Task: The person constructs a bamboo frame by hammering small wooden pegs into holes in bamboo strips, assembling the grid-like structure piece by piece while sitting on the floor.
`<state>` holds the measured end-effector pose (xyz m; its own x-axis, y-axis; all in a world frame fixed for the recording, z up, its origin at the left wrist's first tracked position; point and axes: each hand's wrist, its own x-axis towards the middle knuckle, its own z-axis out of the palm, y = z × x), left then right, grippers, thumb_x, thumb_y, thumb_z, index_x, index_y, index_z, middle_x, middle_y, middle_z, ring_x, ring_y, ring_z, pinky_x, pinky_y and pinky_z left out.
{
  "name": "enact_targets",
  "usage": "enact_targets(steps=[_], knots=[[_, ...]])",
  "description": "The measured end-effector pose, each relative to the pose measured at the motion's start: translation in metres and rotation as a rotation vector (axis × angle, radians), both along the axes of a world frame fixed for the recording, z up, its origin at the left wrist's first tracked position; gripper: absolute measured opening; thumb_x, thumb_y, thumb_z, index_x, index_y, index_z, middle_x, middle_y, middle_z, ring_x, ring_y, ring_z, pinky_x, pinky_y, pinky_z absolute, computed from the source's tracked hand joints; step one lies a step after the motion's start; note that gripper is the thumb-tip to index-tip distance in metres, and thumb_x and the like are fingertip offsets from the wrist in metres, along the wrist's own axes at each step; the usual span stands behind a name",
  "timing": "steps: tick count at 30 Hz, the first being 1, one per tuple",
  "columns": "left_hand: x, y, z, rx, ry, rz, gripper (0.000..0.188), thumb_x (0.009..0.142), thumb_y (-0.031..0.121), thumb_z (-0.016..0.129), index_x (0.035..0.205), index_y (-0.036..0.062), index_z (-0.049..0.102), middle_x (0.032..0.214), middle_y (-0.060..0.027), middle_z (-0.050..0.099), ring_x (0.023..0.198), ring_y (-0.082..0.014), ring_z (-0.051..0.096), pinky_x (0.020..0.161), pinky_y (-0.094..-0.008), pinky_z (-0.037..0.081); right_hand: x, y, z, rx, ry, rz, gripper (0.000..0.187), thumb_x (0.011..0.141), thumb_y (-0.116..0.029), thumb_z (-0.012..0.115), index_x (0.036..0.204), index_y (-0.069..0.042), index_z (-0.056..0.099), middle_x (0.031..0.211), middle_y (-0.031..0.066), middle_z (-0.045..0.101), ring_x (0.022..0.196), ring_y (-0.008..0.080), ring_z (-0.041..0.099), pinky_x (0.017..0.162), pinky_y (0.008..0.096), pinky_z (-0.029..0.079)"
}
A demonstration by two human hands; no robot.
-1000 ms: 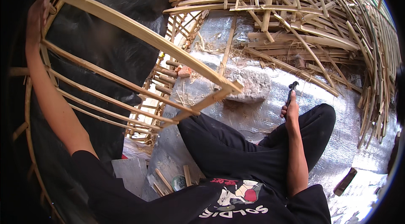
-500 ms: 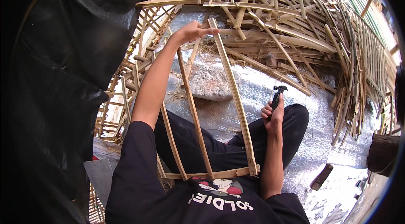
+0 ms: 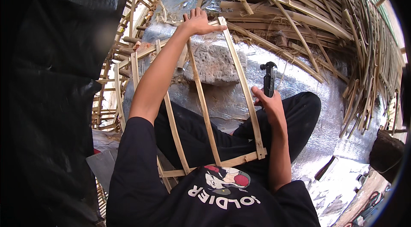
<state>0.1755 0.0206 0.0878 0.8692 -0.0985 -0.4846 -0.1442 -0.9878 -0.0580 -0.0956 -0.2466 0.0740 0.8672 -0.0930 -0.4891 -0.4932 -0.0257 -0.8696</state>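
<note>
A bamboo frame [image 3: 203,107] of several long slats slants from my lap toward the far side, its near ends crossed by a bamboo rail [image 3: 239,158]. My left hand [image 3: 199,23] grips its far right corner, thumb stretched along the end of the outermost slat and fingers over the far side. Part of the far rail is hidden by the hand. My right hand [image 3: 272,103] is closed round the handle of a small black claw hammer [image 3: 268,79], held head up to the right of the frame. A rough grey stone block [image 3: 214,64] lies beneath the frame's far end.
Split bamboo strips [image 3: 299,17] are heaped at the far right. Bamboo lattice [image 3: 113,81] stands on the left beside a black plastic sheet [image 3: 55,98]. Silvery foil sheeting [image 3: 308,141] covers the ground, with a dark wooden block [image 3: 386,154] at the right.
The hammer has moved left and a little higher, its head now pointing left. My left hand stays at the frame's far corner with its fingers more spread. The whole view has shifted slightly.
</note>
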Motion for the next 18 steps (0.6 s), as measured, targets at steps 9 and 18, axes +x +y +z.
enact_targets(steps=[9, 18], knots=[[-0.183, 0.053, 0.014, -0.329, -0.374, 0.406, 0.115, 0.081, 0.072, 0.066, 0.147, -0.0098, 0.019, 0.146, -0.0274, 0.033, 0.141, -0.0421, 0.026, 0.116, -0.0571, 0.017, -0.014, 0.018, -0.001, -0.041, -0.023, 0.141, 0.032, 0.089, -0.029, 0.079, 0.084, 0.0, 0.066, 0.073, 0.0049, 0.068, 0.063, 0.0108, 0.062, 0.061, 0.0277, 0.05], [-0.251, 0.115, -0.019, -0.777, -0.527, 0.972, 0.097, 0.088, 0.064, 0.067, 0.141, -0.0084, 0.032, 0.131, -0.027, 0.05, 0.122, -0.0356, 0.055, 0.103, -0.0505, 0.042, -0.023, 0.017, -0.007, -0.054, -0.112, 0.122, 0.033, 0.09, -0.03, 0.078, 0.089, 0.0, 0.064, 0.076, 0.0062, 0.069, 0.065, 0.0116, 0.063, 0.06, 0.0279, 0.051]])
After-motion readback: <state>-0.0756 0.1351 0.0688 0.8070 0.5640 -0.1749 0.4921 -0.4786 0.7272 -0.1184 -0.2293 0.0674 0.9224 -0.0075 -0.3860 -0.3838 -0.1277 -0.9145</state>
